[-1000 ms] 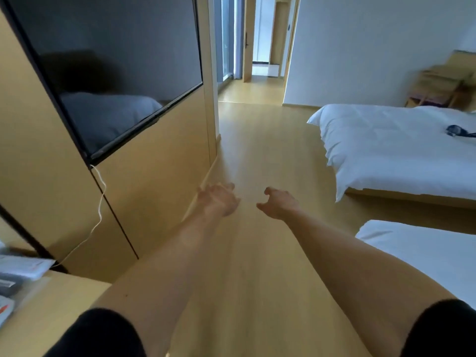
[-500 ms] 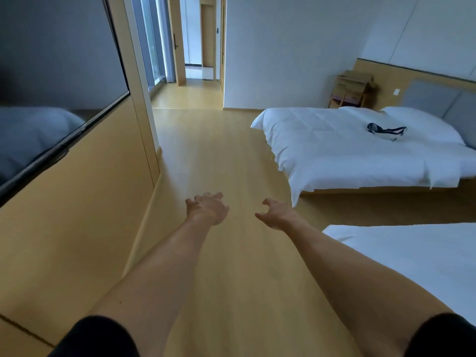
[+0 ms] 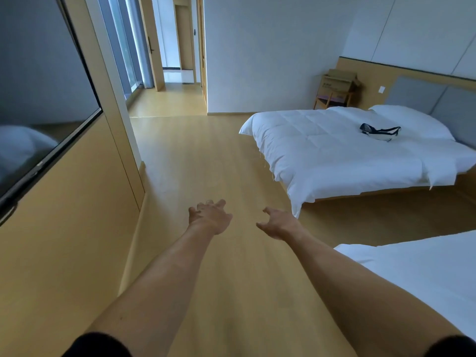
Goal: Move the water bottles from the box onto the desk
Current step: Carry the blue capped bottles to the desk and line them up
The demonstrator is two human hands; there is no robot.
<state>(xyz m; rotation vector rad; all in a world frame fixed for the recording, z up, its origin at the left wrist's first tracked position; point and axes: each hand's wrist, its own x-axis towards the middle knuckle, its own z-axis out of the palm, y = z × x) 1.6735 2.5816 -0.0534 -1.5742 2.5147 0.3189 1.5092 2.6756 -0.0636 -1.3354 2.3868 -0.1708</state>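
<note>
Both my arms stretch forward over the wooden floor. My left hand (image 3: 210,217) is empty with loosely spread fingers. My right hand (image 3: 279,222) is also empty, fingers relaxed and slightly bent. A cardboard box (image 3: 340,82) sits on a small wooden stand in the far right corner, beside the far bed's headboard. No water bottles and no desk are in view.
A white bed (image 3: 347,150) with a dark pouch (image 3: 380,131) on it stands at right. A second white bed (image 3: 422,274) is near right. A wall-mounted TV (image 3: 38,99) and wood-panelled wall line the left. Open floor (image 3: 201,163) leads to a hallway.
The view has swung right: the desk corner at lower left is gone, less of the TV shows, and the far bed and cardboard box have come into view. Both hands stay empty and outstretched.
</note>
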